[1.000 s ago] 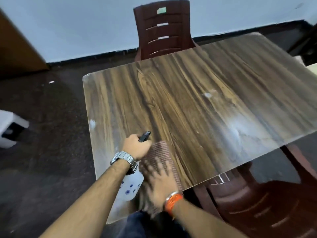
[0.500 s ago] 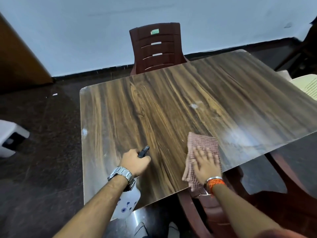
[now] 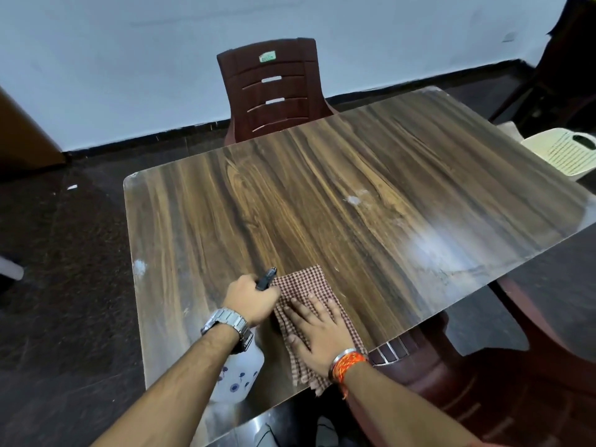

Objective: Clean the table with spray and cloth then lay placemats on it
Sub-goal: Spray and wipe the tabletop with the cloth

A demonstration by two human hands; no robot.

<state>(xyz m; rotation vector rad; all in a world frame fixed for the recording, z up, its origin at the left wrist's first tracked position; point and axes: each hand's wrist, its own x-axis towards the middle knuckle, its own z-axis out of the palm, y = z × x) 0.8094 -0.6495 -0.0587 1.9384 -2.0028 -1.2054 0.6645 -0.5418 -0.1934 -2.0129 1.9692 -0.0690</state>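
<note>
A wood-grain table (image 3: 322, 195) fills the middle of the view. My left hand (image 3: 250, 298) grips the black trigger head of a white spray bottle (image 3: 240, 374) with blue flowers, which stands near the table's front edge. My right hand (image 3: 317, 330) lies flat, fingers spread, on a red-and-white checked cloth (image 3: 303, 282) pressed on the tabletop right beside the bottle. White smudges (image 3: 353, 200) show on the table's middle and one (image 3: 139, 266) at its left edge.
A dark red plastic chair (image 3: 274, 88) stands at the far side. Another dark red chair (image 3: 451, 382) sits under the near right edge. A cream slotted plastic object (image 3: 564, 151) is at the far right. Dark floor surrounds the table.
My right hand has slid the cloth left across the table's front, from the right part to beside the spray bottle. My left hand has kept its hold on the bottle.
</note>
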